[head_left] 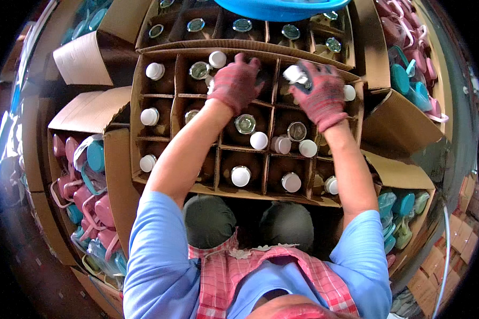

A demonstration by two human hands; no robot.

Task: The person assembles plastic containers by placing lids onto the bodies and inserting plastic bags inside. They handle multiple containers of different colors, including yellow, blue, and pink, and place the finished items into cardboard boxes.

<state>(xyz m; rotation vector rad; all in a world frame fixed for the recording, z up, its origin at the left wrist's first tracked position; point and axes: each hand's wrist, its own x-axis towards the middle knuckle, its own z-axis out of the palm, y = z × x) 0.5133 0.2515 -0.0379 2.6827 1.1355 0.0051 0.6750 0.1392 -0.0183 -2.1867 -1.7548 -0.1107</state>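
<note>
Across the work area, cardboard does duty as the surface: a divided carton (250,194) sits just past the person's knees (210,220), its grid of slots filled w/ glass bottles (245,124), some capped in white, some w/ bare mouths; a few loose caps (258,140) lie by the dividers (what's under the carton can't be seen). L hand (235,84), in a dark red glove, is over the far row, fingers bent down; can't tell if it holds anything, as the hand itself hides it. R hand (322,87), same kind of glove, is in the far row too, toward the R end, fingers narrowed round a white cap (292,73) (a bit blurred). Just beyond stands a 2nd carton (216,26), also divided, w/ more bare mouths showing, and a blue basin (282,8) over its far part. Room's packed tight: open boxes flank both sides, e.g. the L box (117,186) & R box (404,122), w/ pink & teal plasticware (85,196) piled inside, some in clear bags. Lower R, a pale hose (446,250) runs down past brown packs (436,266); the floor on the L is dark.
</note>
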